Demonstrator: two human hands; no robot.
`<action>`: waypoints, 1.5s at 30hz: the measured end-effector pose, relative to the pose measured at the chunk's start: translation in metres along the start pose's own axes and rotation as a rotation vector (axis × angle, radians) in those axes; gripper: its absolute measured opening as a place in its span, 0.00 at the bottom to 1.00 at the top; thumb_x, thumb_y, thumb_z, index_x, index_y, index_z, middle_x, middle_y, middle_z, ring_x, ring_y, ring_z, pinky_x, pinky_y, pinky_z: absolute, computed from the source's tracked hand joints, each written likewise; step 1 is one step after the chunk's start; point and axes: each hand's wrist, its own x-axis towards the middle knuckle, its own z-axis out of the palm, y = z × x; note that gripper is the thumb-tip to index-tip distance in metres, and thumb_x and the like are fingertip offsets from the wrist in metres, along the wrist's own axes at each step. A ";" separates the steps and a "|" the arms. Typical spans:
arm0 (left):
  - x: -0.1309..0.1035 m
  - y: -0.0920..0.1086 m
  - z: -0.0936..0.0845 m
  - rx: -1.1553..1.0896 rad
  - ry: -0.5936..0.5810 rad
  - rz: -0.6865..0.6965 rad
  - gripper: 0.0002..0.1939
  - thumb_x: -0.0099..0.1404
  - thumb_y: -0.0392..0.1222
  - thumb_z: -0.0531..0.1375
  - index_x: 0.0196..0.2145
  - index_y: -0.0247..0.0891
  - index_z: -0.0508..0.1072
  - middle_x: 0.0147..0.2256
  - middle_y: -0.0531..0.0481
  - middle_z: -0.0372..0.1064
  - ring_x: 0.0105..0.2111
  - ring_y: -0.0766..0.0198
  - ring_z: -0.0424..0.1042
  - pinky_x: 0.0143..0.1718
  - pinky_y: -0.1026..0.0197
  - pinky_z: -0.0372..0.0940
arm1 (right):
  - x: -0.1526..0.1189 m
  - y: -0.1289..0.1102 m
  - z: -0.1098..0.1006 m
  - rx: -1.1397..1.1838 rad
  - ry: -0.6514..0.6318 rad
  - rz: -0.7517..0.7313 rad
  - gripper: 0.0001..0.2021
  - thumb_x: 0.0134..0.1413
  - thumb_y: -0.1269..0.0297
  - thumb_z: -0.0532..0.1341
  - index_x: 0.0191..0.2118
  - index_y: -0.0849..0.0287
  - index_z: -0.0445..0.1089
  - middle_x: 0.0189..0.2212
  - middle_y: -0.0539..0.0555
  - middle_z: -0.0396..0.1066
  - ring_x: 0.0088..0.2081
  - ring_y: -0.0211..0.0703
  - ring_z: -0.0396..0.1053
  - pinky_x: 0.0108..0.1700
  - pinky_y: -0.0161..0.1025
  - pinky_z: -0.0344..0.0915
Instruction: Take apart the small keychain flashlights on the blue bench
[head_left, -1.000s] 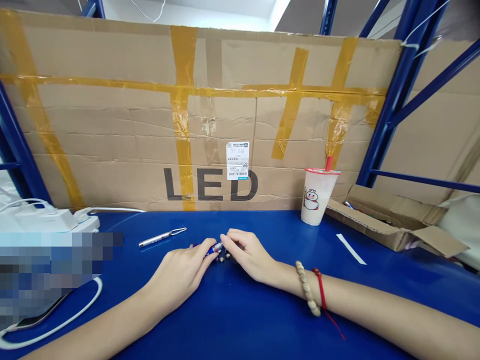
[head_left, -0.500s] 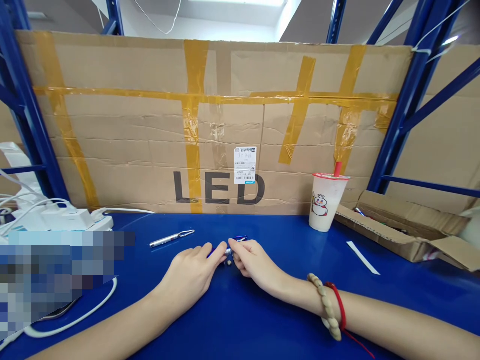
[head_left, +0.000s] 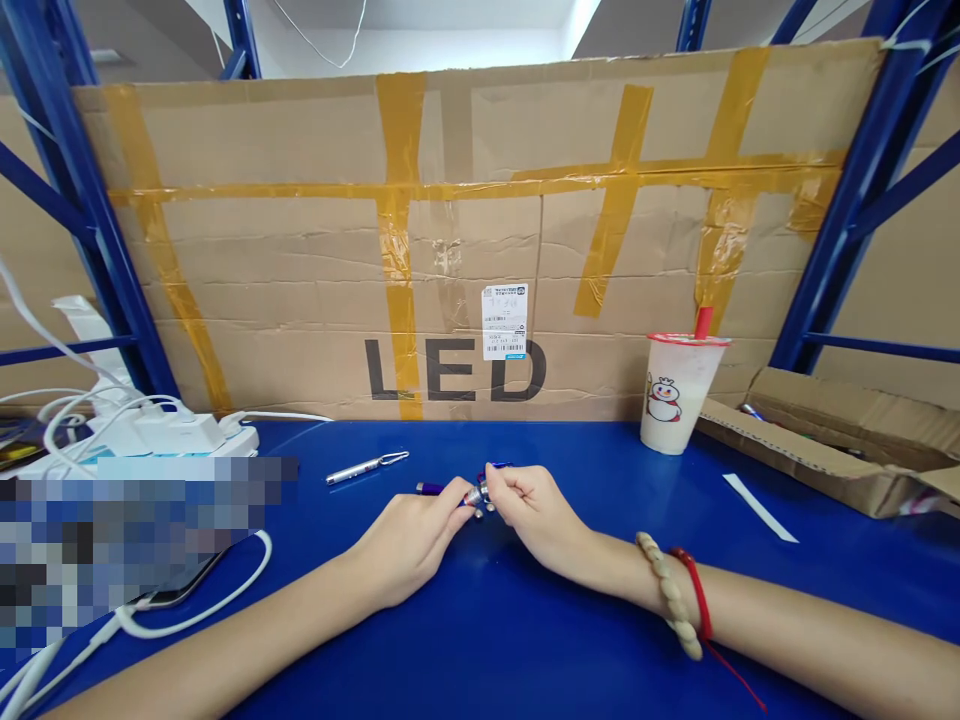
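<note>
Near the middle of the blue table, my left hand [head_left: 412, 540] is closed on a slim dark blue pen-like piece [head_left: 430, 489], whose end sticks out behind the fingers. My right hand [head_left: 536, 515] pinches a small silver part [head_left: 480, 493] at the tip of that piece, so both hands meet there. Small shiny round bits lie just below the fingertips. Another blue piece shows partly behind my right fingers. A silver pen with a looped clip [head_left: 360, 470] lies behind my left hand.
A lidded cup with a red straw [head_left: 679, 395] stands at the back right, beside an open cardboard box [head_left: 810, 455]. A white strip [head_left: 759, 507] lies in front. Power strips, cables and a phone [head_left: 187, 580] are at left. A large cardboard panel [head_left: 315, 300] stands behind.
The camera view has shifted, so the scene sits farther right. My left fingers have drawn together lower on the blue piece, showing its rear end and more of the silver part.
</note>
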 end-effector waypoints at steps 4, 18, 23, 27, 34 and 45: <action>0.002 0.003 -0.005 -0.083 -0.084 -0.208 0.13 0.70 0.44 0.39 0.44 0.41 0.59 0.30 0.54 0.69 0.28 0.62 0.71 0.27 0.64 0.58 | 0.010 0.017 -0.010 -0.117 0.090 0.061 0.24 0.57 0.48 0.42 0.18 0.60 0.44 0.15 0.48 0.45 0.20 0.31 0.43 0.23 0.34 0.44; 0.001 -0.006 0.002 -0.103 -0.082 -0.048 0.17 0.70 0.49 0.43 0.48 0.45 0.67 0.46 0.55 0.69 0.44 0.63 0.70 0.44 0.61 0.64 | 0.012 0.040 -0.031 -0.608 -0.297 -0.210 0.19 0.58 0.62 0.46 0.17 0.63 0.51 0.15 0.48 0.53 0.18 0.30 0.45 0.25 0.35 0.40; 0.003 -0.007 0.005 -0.079 -0.060 -0.048 0.16 0.69 0.47 0.47 0.47 0.45 0.70 0.45 0.55 0.70 0.46 0.63 0.69 0.45 0.60 0.64 | 0.011 0.046 -0.030 -0.582 -0.247 -0.177 0.21 0.59 0.60 0.46 0.17 0.63 0.50 0.14 0.48 0.52 0.18 0.30 0.45 0.25 0.34 0.42; 0.002 -0.009 0.007 -0.086 -0.036 -0.061 0.15 0.67 0.47 0.50 0.47 0.47 0.71 0.44 0.54 0.71 0.44 0.62 0.70 0.45 0.60 0.64 | 0.011 0.044 -0.029 -0.586 -0.251 -0.143 0.20 0.57 0.61 0.48 0.16 0.63 0.50 0.14 0.48 0.52 0.18 0.30 0.46 0.25 0.34 0.42; 0.000 -0.006 0.004 -0.129 -0.011 -0.138 0.15 0.67 0.48 0.49 0.47 0.46 0.68 0.40 0.56 0.72 0.38 0.65 0.71 0.33 0.66 0.65 | 0.011 0.041 -0.029 -0.611 -0.210 -0.081 0.19 0.54 0.62 0.49 0.15 0.63 0.49 0.13 0.47 0.50 0.18 0.30 0.46 0.24 0.34 0.42; -0.001 -0.005 -0.002 -0.219 -0.108 -0.005 0.11 0.68 0.47 0.50 0.41 0.42 0.67 0.39 0.52 0.67 0.40 0.66 0.67 0.43 0.63 0.62 | 0.015 0.043 -0.028 -0.697 -0.055 0.203 0.16 0.50 0.63 0.52 0.16 0.62 0.52 0.15 0.48 0.57 0.20 0.33 0.49 0.25 0.35 0.42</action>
